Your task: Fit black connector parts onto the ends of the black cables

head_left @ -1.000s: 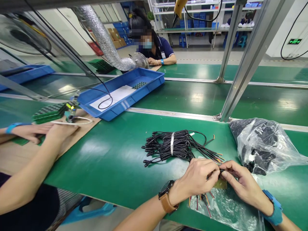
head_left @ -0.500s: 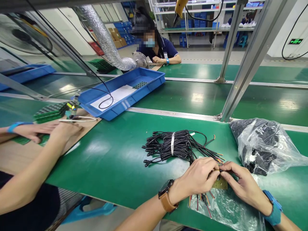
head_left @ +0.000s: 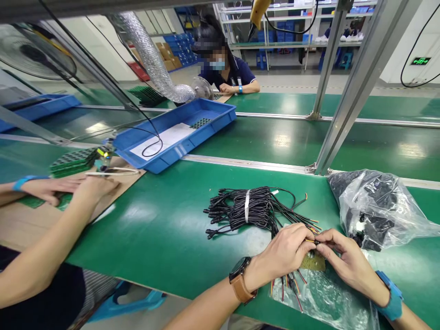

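Here, low and right of centre in the frame, the left hand [head_left: 287, 252] and right hand [head_left: 343, 256] meet fingertip to fingertip, both pinched shut on a small black connector [head_left: 315, 241] with coloured leads, above a small board [head_left: 313, 262]. Just behind lies the tied cable bundle [head_left: 252, 208]. Best to keep both grips close to the joint, so the thin wires don't bend.

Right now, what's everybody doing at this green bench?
The person wearing the camera pinches thin coloured wires between the left hand and right hand, over a small circuit board lying on a clear plastic sheet. A tied bundle of black cables lies just beyond, beside a bag of black parts. At left, a co-worker's hand works on a cardboard mat.
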Tool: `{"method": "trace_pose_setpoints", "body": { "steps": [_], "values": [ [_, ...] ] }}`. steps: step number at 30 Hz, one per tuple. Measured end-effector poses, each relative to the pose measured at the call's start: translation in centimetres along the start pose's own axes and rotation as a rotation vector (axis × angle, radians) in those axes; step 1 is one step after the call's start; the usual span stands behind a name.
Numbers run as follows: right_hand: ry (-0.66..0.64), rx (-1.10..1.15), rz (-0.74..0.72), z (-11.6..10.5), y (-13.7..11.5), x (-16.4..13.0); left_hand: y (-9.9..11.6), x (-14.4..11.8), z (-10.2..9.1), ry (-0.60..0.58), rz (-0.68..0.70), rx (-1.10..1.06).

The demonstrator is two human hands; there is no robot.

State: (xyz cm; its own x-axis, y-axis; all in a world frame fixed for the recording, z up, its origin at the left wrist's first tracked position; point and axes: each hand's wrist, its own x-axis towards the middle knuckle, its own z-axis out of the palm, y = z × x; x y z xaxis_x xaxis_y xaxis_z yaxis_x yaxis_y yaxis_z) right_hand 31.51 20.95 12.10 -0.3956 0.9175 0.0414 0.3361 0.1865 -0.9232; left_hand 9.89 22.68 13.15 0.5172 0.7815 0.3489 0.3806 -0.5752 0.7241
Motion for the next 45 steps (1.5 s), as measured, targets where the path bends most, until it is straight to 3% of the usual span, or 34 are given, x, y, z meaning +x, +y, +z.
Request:
{"method": "trace_pose_setpoints", "body": {
  "steps": [5,8,14,21,26,31,40,45],
  "values": [
    [0.036,-0.059,-0.015,0.0,0.2,0.0,0.0,0.6,-2.0,-0.178,-0.001,-0.006],
    [0.037,-0.087,-0.025,0.0,0.2,0.0,-0.5,0.8,-3.1,-0.215,-0.031,0.055],
    [0.058,-0.105,-0.042,-0.1,0.1,0.2,-1.5,0.7,-2.4,-0.166,0.010,0.179],
    [0.116,0.047,-0.040,0.2,0.8,0.6,-1.5,0.7,-2.0,-0.079,0.067,0.161],
    [0.073,0.199,0.078,0.3,1.2,0.5,-1.6,0.6,-1.9,-0.047,0.074,0.165],
    [0.093,0.121,0.053,0.8,1.1,0.5,-1.8,0.4,-1.2,-0.055,0.077,0.192],
    [0.106,-0.131,-0.137,1.8,0.3,0.7,-2.5,0.1,0.0,-0.042,0.058,0.191],
    [0.059,-0.198,-0.195,2.0,0.1,1.0,-2.4,0.2,-0.4,-0.115,0.021,0.284]
  ]
}}
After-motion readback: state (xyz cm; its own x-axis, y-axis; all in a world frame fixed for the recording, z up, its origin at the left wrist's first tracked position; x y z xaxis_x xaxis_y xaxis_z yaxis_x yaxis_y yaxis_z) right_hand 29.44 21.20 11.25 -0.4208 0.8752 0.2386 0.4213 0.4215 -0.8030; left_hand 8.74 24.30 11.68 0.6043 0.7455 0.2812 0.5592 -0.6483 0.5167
